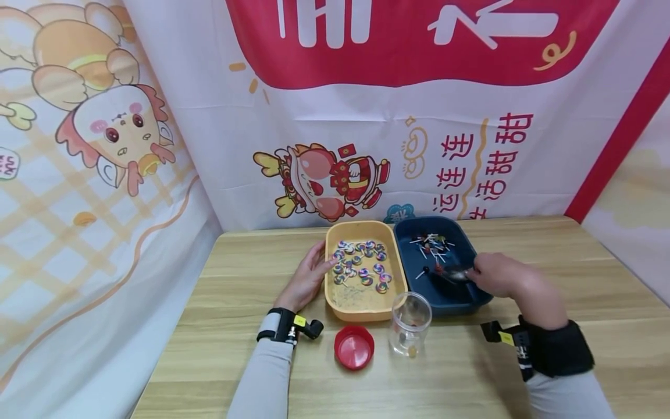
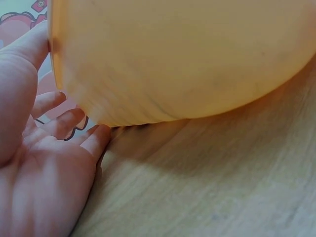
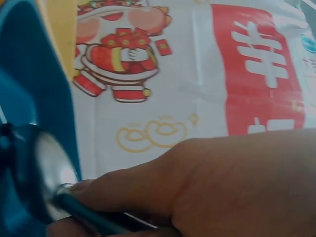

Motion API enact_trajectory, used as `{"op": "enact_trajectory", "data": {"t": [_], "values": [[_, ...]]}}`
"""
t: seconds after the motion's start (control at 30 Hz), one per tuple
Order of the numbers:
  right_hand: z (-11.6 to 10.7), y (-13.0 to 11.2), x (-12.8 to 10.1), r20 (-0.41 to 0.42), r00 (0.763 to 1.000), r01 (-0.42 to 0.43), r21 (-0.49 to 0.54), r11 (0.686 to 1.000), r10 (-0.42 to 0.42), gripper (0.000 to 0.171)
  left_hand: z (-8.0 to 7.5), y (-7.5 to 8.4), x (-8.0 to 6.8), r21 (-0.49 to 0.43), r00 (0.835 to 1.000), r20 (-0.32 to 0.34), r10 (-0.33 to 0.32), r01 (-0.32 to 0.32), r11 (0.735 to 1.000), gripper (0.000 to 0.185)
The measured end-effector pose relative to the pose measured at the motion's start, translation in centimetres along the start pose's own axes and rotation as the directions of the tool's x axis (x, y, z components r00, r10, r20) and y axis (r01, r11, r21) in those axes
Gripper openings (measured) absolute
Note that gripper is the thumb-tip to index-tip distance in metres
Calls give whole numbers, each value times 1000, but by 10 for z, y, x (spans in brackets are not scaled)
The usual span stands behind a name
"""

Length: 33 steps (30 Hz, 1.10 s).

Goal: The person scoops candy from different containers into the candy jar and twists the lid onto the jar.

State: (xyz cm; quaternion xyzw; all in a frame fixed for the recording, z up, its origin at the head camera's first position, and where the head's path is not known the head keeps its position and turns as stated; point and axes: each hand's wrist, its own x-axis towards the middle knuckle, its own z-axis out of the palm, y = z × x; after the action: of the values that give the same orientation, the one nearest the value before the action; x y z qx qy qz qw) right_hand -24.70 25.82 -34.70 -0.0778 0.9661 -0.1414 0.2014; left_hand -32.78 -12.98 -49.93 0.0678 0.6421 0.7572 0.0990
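Red lid [image 1: 354, 347], clear jar [image 1: 410, 323], banner [image 1: 366, 116]

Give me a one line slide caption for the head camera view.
Left hand steadies the yellow tray of swirl candies while right hand dips a metal spoon into the blue tray.

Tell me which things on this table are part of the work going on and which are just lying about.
In use:
- shiny metal spoon, held by the right hand
- dark blue plastic tray of small sticks
- yellow plastic tray of swirl candies, touched by the left hand

Lying about:
- clear plastic jar, open
- round red lid
- cartoon-printed backdrop
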Motion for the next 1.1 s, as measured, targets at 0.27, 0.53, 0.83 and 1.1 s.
{"op": "enact_trajectory", "data": {"t": [0.27, 0.53, 0.83, 1.1], "values": [[13, -2, 23, -62, 998, 21, -63, 998, -25, 26, 0, -2, 0, -21, 998, 35, 59, -58, 998, 79], [24, -3, 37, -98, 995, -2, -57, 998, -4, 28, 1, -2, 0, -25, 999, 23, 41, -40, 999, 78], [42, -2, 61, -111, 994, 1, -66, 998, -8, 30, 0, -1, 0, -9, 1000, 16, 21, -21, 1000, 75], [58, 1, 77, -122, 991, 46, -94, 994, -58, 26, -1, -1, 0, -10, 1000, 17, 12, -12, 1000, 74]]}}
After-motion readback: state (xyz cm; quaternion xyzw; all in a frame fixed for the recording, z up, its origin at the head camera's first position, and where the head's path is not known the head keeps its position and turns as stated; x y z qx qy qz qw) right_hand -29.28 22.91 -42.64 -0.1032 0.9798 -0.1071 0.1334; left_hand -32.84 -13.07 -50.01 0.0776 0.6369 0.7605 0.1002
